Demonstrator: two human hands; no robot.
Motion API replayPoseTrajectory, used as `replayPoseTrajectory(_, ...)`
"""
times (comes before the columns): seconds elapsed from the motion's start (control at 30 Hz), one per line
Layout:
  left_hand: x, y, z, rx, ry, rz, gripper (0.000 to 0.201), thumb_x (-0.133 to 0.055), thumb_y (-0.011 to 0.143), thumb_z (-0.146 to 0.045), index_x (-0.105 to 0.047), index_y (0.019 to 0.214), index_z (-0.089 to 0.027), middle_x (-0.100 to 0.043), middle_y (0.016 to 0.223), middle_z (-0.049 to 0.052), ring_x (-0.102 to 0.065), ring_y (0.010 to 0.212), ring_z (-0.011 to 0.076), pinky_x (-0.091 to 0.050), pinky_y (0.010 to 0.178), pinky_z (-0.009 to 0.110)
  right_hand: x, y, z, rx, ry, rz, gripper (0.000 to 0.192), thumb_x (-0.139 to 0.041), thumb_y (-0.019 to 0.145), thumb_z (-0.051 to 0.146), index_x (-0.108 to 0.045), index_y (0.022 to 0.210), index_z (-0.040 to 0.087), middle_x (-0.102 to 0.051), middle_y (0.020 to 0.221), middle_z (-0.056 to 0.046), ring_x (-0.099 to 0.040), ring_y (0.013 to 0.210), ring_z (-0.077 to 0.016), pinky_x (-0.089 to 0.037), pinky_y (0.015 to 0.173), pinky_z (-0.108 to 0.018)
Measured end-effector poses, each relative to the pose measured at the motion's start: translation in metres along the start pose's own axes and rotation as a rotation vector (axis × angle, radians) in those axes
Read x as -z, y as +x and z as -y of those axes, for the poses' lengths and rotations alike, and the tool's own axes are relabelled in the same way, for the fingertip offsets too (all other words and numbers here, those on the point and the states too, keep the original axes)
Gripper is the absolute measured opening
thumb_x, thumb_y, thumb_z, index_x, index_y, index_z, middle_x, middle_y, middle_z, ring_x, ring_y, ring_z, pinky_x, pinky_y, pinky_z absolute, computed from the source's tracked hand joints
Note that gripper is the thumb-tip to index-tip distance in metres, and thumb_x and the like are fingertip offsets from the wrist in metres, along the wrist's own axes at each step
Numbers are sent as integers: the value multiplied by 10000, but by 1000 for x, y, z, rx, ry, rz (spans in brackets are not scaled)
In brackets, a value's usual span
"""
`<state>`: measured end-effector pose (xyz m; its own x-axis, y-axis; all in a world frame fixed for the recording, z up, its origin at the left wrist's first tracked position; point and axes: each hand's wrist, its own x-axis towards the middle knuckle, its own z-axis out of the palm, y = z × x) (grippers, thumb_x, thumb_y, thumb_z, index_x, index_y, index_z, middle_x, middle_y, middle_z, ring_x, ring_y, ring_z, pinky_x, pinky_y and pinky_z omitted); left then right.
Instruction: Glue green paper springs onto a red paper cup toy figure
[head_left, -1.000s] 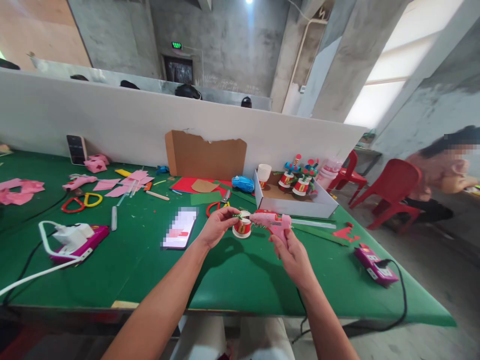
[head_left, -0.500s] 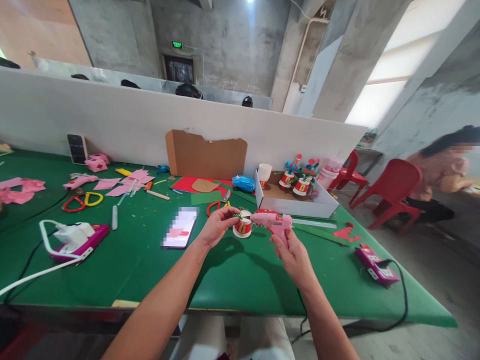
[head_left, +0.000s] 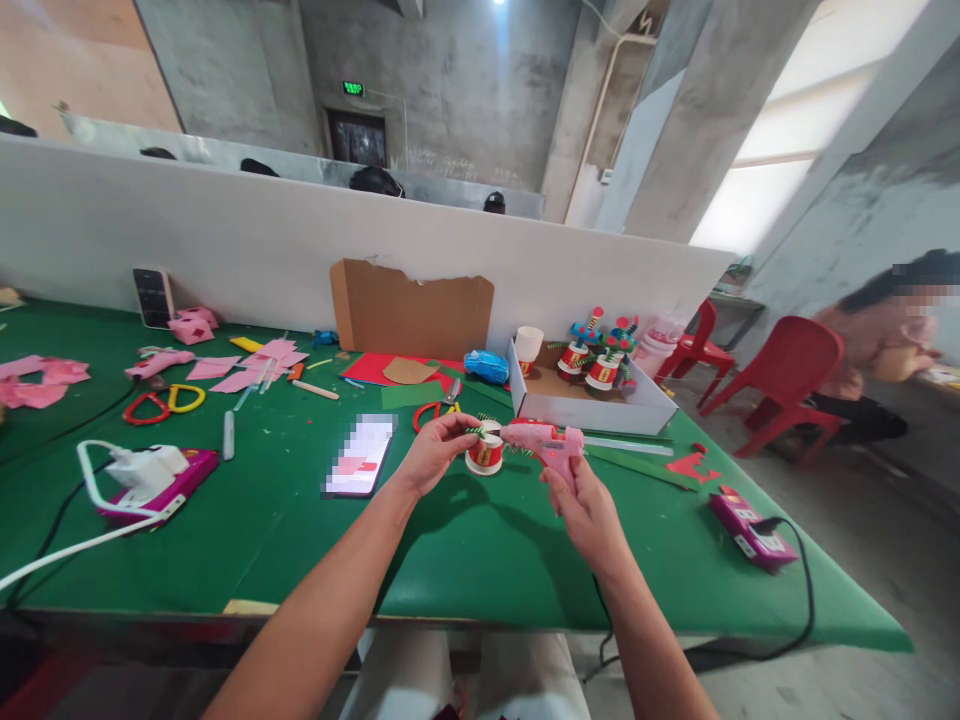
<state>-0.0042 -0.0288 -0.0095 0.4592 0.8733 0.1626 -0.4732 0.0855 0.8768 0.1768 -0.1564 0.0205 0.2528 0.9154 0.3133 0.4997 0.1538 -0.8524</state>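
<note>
Over green table [head_left: 465,560]: left hand [head_left: 433,452] pinches paper cup [head_left: 485,452], right hand [head_left: 581,505] grips glue gun [head_left: 546,443]; keep nozzle steady at rim, squeeze gently.

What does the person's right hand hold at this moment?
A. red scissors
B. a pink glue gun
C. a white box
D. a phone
B. The right hand grips a pink glue gun by its handle, with the nozzle pointed at the small red and white cup that the left hand holds above the green table.
</note>
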Motion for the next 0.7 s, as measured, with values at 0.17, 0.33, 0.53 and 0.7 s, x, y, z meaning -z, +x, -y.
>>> replayPoseTrajectory(0.17, 0, 0, 1, 11, -6, -2, 343, -867, 572, -303, -687, 815, -142, -693, 717, 10, -651, 640, 131, -493, 691, 268, 0, 0, 0, 11, -7, 4, 276, -509, 845, 494, -546, 847, 220, -458, 522, 49, -417, 452, -126, -346, 450, -254)
replayPoseTrajectory(0.33, 0, -1, 0, 17, -15, -7, 335, -868, 571, -296, -689, 809, -144, -689, 723, 10, -649, 639, 129, -492, 679, 261, 0, 0, -5, -17, 45, -1, 278, -528, 847, 496, -548, 831, 219, -471, 516, 50, -431, 453, -125, -350, 458, -253)
replayPoseTrajectory(0.53, 1, 0, 2, 32, -100, -2, 343, -875, 572, -289, -688, 821, -144, -690, 750, 12, -652, 636, 128, -515, 691, 280, -1, 2, -4, -80, 197, 34, 394, -543, 811, 604, -535, 801, 210, -485, 553, 45, -425, 455, -109, -369, 452, -250)
replayPoseTrajectory(0.7, 2, 1, 7, 60, -183, 7, 327, -872, 591, -254, -681, 833, -144, -686, 749, 9, -650, 640, 117, -529, 698, 272, -5, 2, 2, -162, 368, 30, 476, -608, 741, 662, -527, 816, 199, -538, 670, 24, -402, 460, -78, -360, 425, -228)
